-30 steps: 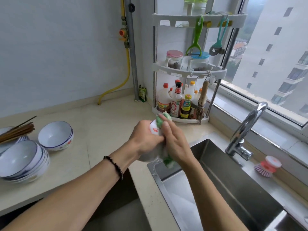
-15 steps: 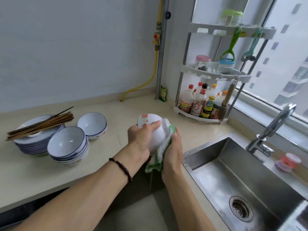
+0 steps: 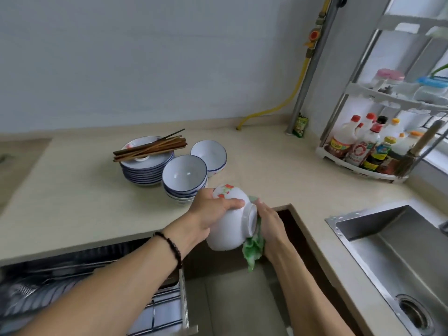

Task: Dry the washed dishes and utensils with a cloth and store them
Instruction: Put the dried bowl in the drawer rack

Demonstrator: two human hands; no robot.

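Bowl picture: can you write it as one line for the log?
step: drying | left hand: grips white bowl | right hand: presses green cloth on bowl base | stored: not yet

Glossy ceramic bowl (image 3: 230,221), soft green cloth (image 3: 253,248), brushed-metal sink (image 3: 388,243).

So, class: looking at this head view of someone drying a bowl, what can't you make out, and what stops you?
Head view only:
- Inside of the white floral bowl: it faces away, held by the left hand.
- Right hand fingers and most of the green cloth: behind the bowl.
- Bottle labels on the corner rack: too small, blurred.
- Pull-out dish rack: covered by the left arm, cut off by the bottom edge.
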